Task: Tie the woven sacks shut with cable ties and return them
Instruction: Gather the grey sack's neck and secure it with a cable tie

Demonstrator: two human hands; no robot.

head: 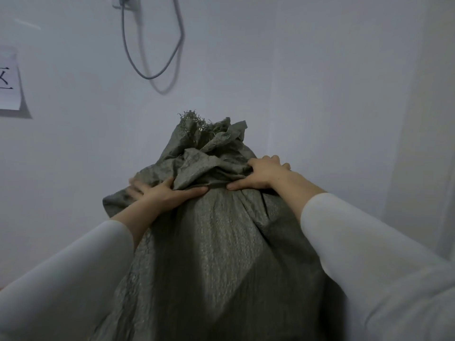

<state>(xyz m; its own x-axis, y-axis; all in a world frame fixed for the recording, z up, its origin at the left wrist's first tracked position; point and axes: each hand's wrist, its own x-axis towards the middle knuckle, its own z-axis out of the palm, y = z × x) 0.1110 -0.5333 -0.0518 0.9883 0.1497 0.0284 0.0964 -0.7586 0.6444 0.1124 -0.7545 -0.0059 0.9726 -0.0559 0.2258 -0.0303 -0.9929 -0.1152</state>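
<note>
Your left hand (160,193) and right hand (258,174) clutch the woven sack (216,242) at its gathered neck; no cable tie shows between them, so tying and returning look undone.

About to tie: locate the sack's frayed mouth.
Head view, centre: the frayed mouth sticks up above the left hand and right hand, which grip the sack.

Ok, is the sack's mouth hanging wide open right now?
No, the top of the woven sack is bunched into a crumpled neck, and the left hand and right hand grip the fabric below it.
</note>
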